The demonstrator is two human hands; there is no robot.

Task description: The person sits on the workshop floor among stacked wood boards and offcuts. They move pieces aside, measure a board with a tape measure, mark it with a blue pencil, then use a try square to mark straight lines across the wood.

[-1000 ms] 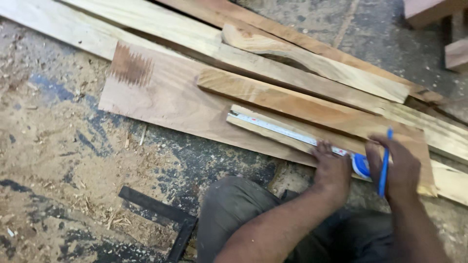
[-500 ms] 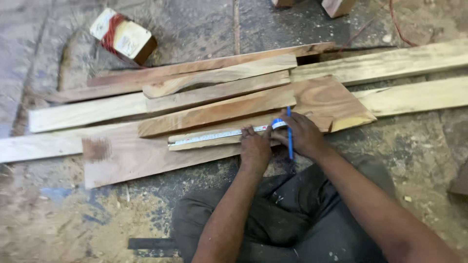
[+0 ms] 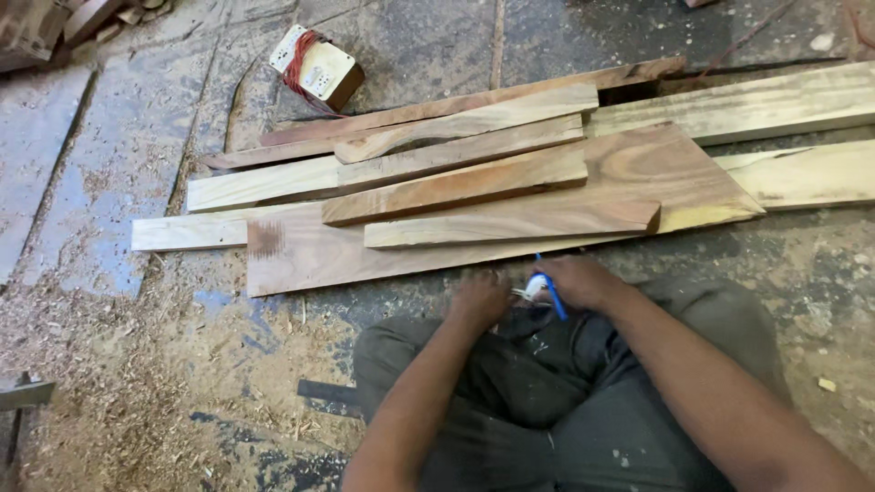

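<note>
Sawdust-strewn workshop floor (image 3: 118, 364), wooden planks (image 3: 474, 191) stacked at centre, your left hand (image 3: 481, 299) and right hand (image 3: 576, 281) together near them, right gripping a blue pen (image 3: 550, 292), left closed on a small pale object (image 3: 532, 290).

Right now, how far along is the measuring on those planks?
Done, by the look of it: no tape lies on the wide brown plank; it bears only narrower boards. In hand: the right hand holds a blue pen and a small white tape-measure case at the lap, with the left hand touching the case. Left: no cut shows on the plank; any pen marks are too small to tell.
</note>
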